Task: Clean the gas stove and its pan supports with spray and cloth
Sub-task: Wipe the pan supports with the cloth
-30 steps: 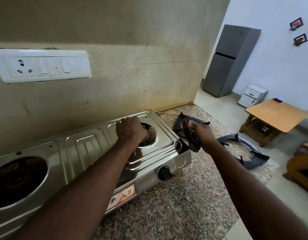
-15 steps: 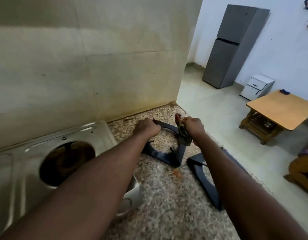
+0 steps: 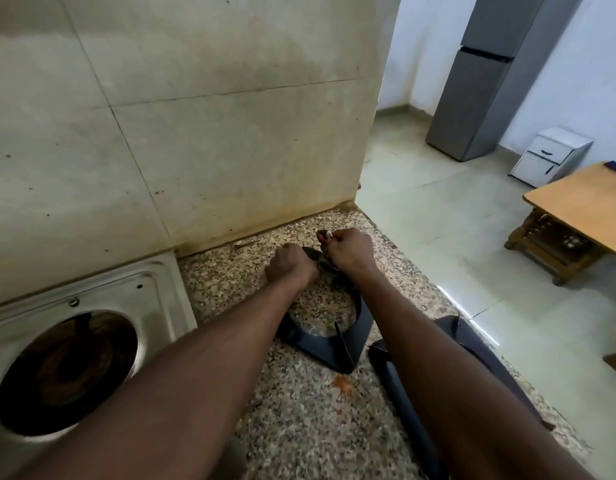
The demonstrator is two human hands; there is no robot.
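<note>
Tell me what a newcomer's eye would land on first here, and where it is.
The left hand and right hand meet at the far corner of a black pan support on the speckled counter: the left grips it, the right holds a dark cloth against it. At lower left the steel stove shows a grimy bare burner hole, and an orange stain marks the counter nearer the camera.

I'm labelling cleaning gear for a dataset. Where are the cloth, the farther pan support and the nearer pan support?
cloth (image 3: 324,265): head view, on its bunched dark part.
farther pan support (image 3: 318,348): head view, on its near flat side.
nearer pan support (image 3: 395,382): head view, on its long dark bar.
</note>
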